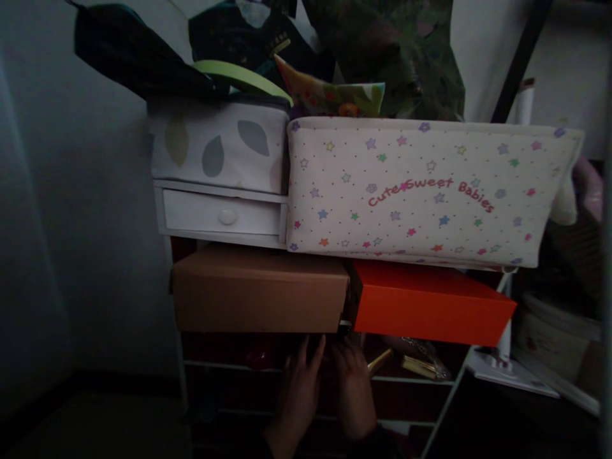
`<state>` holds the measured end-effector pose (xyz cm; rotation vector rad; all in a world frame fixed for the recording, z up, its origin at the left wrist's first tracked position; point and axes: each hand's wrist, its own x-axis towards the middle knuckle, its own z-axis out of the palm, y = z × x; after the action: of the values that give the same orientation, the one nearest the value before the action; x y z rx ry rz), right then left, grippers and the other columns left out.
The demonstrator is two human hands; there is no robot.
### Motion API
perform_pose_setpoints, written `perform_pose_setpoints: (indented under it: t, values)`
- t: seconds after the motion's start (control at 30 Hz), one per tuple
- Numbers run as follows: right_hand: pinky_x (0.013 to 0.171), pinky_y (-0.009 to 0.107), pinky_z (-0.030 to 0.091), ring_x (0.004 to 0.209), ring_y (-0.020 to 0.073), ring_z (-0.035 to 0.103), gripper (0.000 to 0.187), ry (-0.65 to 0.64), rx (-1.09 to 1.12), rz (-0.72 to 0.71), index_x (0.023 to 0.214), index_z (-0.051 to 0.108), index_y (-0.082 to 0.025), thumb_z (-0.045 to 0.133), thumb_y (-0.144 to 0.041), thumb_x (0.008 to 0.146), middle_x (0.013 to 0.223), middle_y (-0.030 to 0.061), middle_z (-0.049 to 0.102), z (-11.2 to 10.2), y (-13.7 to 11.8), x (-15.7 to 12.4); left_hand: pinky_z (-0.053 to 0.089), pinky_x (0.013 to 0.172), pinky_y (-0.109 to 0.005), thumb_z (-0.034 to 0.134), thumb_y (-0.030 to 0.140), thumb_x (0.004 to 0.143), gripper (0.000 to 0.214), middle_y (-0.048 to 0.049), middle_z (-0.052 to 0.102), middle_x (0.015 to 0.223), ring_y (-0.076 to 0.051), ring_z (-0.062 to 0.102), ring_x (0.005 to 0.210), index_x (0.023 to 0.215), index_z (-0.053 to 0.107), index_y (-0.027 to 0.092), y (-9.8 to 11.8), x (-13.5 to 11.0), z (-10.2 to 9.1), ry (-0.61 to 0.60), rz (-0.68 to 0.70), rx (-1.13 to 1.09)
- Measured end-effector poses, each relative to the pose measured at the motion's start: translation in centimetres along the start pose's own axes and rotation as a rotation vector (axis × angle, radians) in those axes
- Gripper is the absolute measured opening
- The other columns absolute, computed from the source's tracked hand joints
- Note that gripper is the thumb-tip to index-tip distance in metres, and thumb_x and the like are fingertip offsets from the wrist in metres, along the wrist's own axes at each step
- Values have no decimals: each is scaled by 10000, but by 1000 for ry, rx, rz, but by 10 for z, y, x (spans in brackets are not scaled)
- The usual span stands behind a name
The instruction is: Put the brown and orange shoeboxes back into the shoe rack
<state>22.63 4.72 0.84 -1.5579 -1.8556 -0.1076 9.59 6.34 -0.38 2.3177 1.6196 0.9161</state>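
In the head view, my left hand (300,386) reaches into a dim shelf level just under a brown cardboard box (258,296). Its fingers point forward and stand apart, with the tips close to the box's lower edge. My right hand (354,386) is beside it, fingers stretched forward, below the gap between the brown box and an orange box (430,309). Something dark lies between the hands; I cannot make out what it is. A shiny red item (261,354) rests left of my left hand, and a gold-coloured item (380,362) lies right of my right hand.
Above stand a white fabric bin with stars (421,191), a leaf-patterned box (215,146) and a small white drawer (222,213). Dark bags (392,57) are piled on top. Another gold-edged packet (423,366) sits on the shelf. A wall (86,210) borders the left.
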Motion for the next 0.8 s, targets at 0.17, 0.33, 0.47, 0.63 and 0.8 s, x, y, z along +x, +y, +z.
perform_pose_setpoints:
  t: [0.17, 0.33, 0.47, 0.63, 0.8]
  values:
    - [1101, 482, 332, 1300, 250, 417, 499, 194, 504, 143, 1330, 473, -174, 493, -206, 833, 1406, 141, 449, 18, -4, 1, 365, 1054, -471, 372, 82, 840, 617, -136, 349, 1502, -284, 399, 1330, 1427, 343, 268, -10, 6, 12, 147, -20, -199]
    - [1125, 440, 297, 1336, 231, 387, 679, 53, 1018, 289, 1418, 329, -172, 547, -451, 838, 1453, 127, 409, 33, -15, 5, 331, 1103, -413, 375, 154, 864, 526, -181, 449, 1432, -232, 406, 1333, 1388, 401, 119, -11, 9, 19, 284, -78, -448]
    - [1131, 427, 284, 1351, 222, 360, 691, 41, 1040, 275, 1428, 316, -185, 558, -446, 836, 1475, 91, 372, 29, -20, 10, 323, 1112, -408, 382, 238, 888, 527, -179, 448, 1440, -222, 389, 1349, 1398, 367, 108, -3, 8, 16, 290, -121, -575]
    - [1143, 444, 249, 1368, 233, 326, 623, 96, 884, 204, 1400, 383, -176, 566, -350, 830, 1430, 83, 443, 14, -15, 17, 299, 1121, -407, 397, 278, 896, 564, -176, 409, 1468, -213, 358, 1366, 1427, 305, 114, -1, 7, 19, 229, -144, -729]
    - [1131, 445, 274, 1356, 233, 349, 615, 41, 921, 231, 1399, 383, -177, 551, -342, 831, 1423, 88, 455, 20, -4, 19, 290, 1122, -423, 359, 244, 897, 576, -179, 380, 1484, -211, 352, 1369, 1445, 258, 98, -7, 8, 28, 153, -144, -718]
